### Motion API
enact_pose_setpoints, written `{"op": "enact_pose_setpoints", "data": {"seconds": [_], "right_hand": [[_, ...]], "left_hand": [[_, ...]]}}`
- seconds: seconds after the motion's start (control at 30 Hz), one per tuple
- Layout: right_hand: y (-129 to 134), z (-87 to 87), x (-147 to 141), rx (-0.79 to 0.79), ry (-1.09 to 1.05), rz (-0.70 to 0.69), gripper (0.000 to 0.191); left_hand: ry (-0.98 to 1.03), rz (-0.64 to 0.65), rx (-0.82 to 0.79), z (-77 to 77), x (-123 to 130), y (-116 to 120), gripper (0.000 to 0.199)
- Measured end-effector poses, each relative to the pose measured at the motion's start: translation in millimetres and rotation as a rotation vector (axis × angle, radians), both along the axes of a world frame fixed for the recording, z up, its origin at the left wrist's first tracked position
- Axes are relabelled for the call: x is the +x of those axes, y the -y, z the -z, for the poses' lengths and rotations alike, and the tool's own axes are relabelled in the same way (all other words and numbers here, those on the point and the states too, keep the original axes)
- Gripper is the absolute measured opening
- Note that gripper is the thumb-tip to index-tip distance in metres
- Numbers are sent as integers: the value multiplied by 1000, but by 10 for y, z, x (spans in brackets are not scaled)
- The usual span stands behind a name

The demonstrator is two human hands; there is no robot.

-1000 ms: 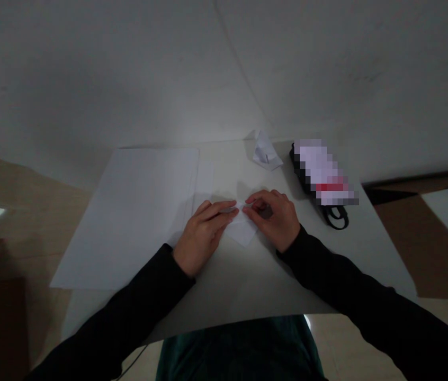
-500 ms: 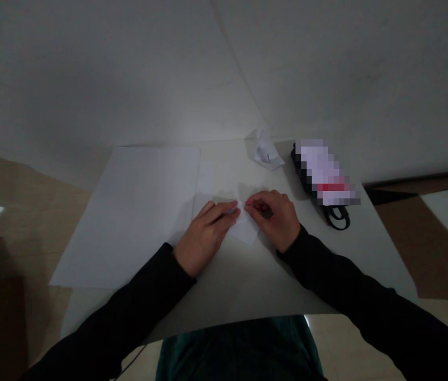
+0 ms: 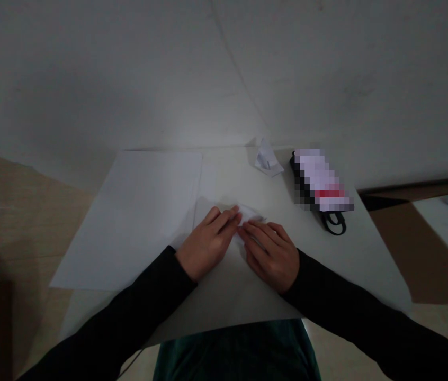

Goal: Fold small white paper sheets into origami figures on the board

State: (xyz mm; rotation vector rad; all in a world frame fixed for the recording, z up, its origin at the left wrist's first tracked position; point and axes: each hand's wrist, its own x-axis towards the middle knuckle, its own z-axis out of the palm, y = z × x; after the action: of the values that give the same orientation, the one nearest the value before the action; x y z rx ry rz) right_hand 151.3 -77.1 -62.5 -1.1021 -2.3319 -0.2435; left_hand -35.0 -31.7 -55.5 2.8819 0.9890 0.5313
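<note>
A small folded white paper (image 3: 251, 214) lies between my hands on the pale table, and much of it is hidden under my fingers. My left hand (image 3: 208, 244) holds its left end with the fingertips. My right hand (image 3: 270, 258) lies with its fingers stretched over the near side, pressing the paper. Beyond them sits a separate folded paper piece (image 3: 267, 161), near the far table edge. A large white sheet (image 3: 128, 222) lies just left of my left hand.
A pixelated packet (image 3: 319, 180) with a black looped cord (image 3: 334, 225) lies at the far right of the pale table (image 3: 224, 301). Brown cardboard (image 3: 438, 254) stands beyond the right edge. A tiled floor (image 3: 17, 227) shows at left.
My right hand has slid nearer me and flattened, its fingers now stretched across the paper. The folded paper looks narrower and more covered. The view has tilted slightly, shifting the far objects lower.
</note>
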Motion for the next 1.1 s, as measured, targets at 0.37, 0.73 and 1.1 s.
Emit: {"op": "enact_pose_setpoints", "data": {"seconds": [0.37, 0.73, 1.1], "right_hand": [[-106, -30, 66, -118, -63, 45, 28], [-132, -25, 80, 56, 32, 112, 22], [-222, 46, 167, -115, -100, -70, 35]], "left_hand": [[-19, -6, 29, -17, 3, 39, 34], [-48, -28, 52, -60, 28, 62, 34], [-100, -108, 103, -128, 85, 224, 37]]}}
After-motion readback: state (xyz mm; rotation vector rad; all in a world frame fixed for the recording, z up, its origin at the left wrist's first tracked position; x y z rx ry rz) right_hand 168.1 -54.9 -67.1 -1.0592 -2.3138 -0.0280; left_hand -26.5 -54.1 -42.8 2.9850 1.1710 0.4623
